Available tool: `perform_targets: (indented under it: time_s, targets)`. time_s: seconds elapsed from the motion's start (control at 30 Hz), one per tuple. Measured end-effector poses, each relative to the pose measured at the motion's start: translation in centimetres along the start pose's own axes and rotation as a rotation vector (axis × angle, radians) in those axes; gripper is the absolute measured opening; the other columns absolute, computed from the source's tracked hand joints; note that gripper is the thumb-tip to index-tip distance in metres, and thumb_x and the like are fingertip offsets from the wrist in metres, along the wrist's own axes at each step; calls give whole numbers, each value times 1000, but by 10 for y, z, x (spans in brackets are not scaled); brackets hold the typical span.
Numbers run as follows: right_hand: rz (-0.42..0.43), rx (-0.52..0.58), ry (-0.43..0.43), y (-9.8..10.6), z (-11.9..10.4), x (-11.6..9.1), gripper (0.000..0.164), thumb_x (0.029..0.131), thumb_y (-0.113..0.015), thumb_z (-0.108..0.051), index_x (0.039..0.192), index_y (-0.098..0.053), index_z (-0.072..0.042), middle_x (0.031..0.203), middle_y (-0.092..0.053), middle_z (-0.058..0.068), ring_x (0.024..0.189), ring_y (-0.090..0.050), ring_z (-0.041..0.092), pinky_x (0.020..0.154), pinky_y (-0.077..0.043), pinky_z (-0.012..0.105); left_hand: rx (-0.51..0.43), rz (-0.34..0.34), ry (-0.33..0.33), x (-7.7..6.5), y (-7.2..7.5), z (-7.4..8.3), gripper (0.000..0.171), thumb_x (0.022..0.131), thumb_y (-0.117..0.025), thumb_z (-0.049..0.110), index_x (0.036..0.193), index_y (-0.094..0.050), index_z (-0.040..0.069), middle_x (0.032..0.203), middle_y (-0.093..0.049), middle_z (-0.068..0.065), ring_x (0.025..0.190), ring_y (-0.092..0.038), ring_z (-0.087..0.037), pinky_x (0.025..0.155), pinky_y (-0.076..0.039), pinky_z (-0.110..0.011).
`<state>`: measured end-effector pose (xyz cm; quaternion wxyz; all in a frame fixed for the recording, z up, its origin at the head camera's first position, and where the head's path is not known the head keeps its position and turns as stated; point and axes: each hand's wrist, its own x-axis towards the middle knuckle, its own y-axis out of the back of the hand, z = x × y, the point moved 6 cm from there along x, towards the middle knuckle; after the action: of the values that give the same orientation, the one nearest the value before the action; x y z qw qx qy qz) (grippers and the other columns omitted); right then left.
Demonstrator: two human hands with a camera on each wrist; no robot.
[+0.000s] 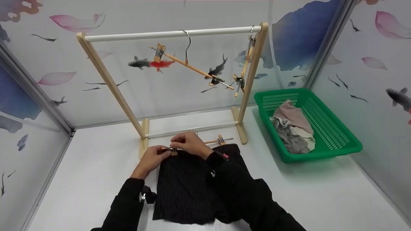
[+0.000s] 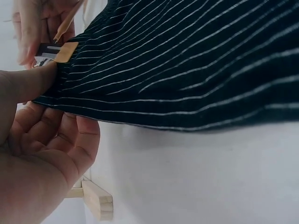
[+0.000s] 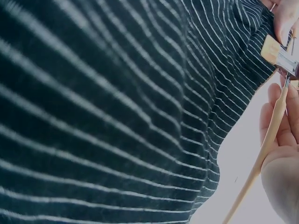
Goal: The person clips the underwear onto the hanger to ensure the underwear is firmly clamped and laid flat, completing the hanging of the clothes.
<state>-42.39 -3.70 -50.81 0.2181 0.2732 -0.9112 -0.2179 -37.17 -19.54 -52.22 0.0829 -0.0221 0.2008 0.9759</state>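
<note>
Black shorts [image 1: 186,189] with thin white stripes lie on the white table, their waist edge toward the rack. A clip hanger lies along that edge; its wooden bar [image 3: 254,172] shows in the right wrist view. My left hand [image 1: 152,160] pinches the left waist corner, thumb above and fingers beneath, beside the hanger's left clip [image 2: 65,52]. My right hand [image 1: 191,144] holds that clip from the other side, its grip partly hidden. The right clip [image 1: 221,140] sits at the other end of the waist edge.
Behind my hands stands a wooden rack with a white rail [image 1: 138,36]. Two clip hangers hang there: one tilted hanger [image 1: 196,69] mid-rail and another hanger [image 1: 246,64] by the right post. A green basket [image 1: 334,128] at right contains crumpled pink, grey and whitish cloths [image 1: 293,118].
</note>
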Motion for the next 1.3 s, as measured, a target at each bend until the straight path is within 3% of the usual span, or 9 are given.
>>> perform_targets:
  time_s: [0.23,0.47,0.57,0.67,0.8,0.93,1.1,1.2,1.3]
  targets:
    - [-8,-40,-28,-3,-1,-2,35,99,-69,-26,123,-71,0,107,-75,6,94,-69,12,83,-54,27,22,9,-1,0,1,-1,23,100,-65,12,116,-70,-4,104,-71,-10,91,-62,-19,77,-47,-30]
    - [-61,-140,-76,6,-4,-13,51,101,-65,-28,146,-54,-6,132,-66,10,125,-59,22,106,-44,36,168,25,-27,-1,3,-6,23,97,-67,7,115,-69,-7,90,-69,-9,76,-59,-17,67,-45,-30]
    - [-26,-100,-106,19,-3,-21,47,104,-62,-25,146,-53,-7,138,-62,11,129,-56,25,109,-42,41,242,79,-31,-3,7,-3,24,95,-67,5,116,-67,-7,94,-70,-14,83,-65,-25,73,-50,-37]
    - [20,-37,-123,34,-1,-35,44,105,-59,-20,146,-53,-5,138,-61,13,128,-56,27,109,-41,43,315,132,-60,-6,8,6,29,95,-66,5,121,-64,-8,109,-68,-22,101,-66,-37,86,-52,-47]
    - [78,-39,-126,61,-4,-57,42,104,-60,-16,143,-56,-2,136,-62,16,125,-59,30,107,-44,45,471,215,-196,-9,1,34,31,94,-67,7,121,-65,-7,116,-64,-26,108,-61,-43,90,-49,-55]
    - [142,-59,-146,94,-11,-84,42,103,-62,-16,141,-57,1,134,-62,20,124,-59,36,105,-45,49,656,286,-424,-10,-23,65,22,91,-72,8,111,-69,0,109,-64,-19,102,-61,-40,80,-49,-56]
    - [248,-48,-192,126,-16,-117,43,102,-62,-13,139,-55,8,130,-62,28,121,-59,42,101,-47,53,769,248,-677,-9,-60,90,18,89,-75,7,106,-69,5,104,-63,-13,96,-62,-35,72,-49,-53]
    - [296,-48,-282,134,-9,-136,42,102,-62,-13,137,-57,8,128,-62,29,119,-60,43,98,-49,53,780,178,-726,-3,-78,99,19,89,-75,6,107,-69,4,104,-64,-13,96,-62,-35,72,-51,-53]
    - [310,-38,-409,133,5,-151,43,102,-63,-16,138,-57,6,130,-62,28,119,-60,43,97,-49,52,791,114,-710,6,-93,104,21,90,-73,7,110,-68,3,105,-64,-14,98,-63,-36,75,-52,-53]
